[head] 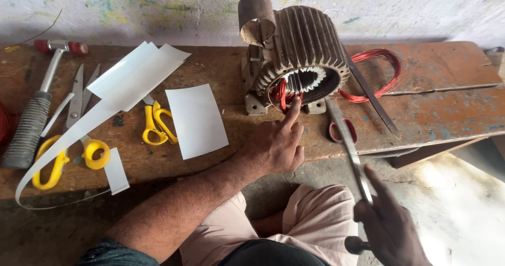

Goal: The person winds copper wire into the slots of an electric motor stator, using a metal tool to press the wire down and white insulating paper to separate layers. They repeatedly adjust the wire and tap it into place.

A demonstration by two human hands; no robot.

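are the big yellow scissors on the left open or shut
Open: the large yellow-handled scissors lie flat on the bench with both blades spread apart in a V.

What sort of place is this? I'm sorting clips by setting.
Probably a small motor-rewinding repair shop: a finned motor housing with red winding wire sits on a worn bench, with scissors and a hammer nearby.

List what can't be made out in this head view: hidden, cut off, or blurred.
- Motor: inside of the bore is dark; red wire and the left hand cover its front.
- Left fingertip: contact with the wire unclear.
- Right hand: cut off by the bottom edge, motion-blurred; grip on the flat metal tool unclear.
- Small yellow scissors: blades hidden under the white paper strips.
- Hammer: handle end near the left edge, unclear.
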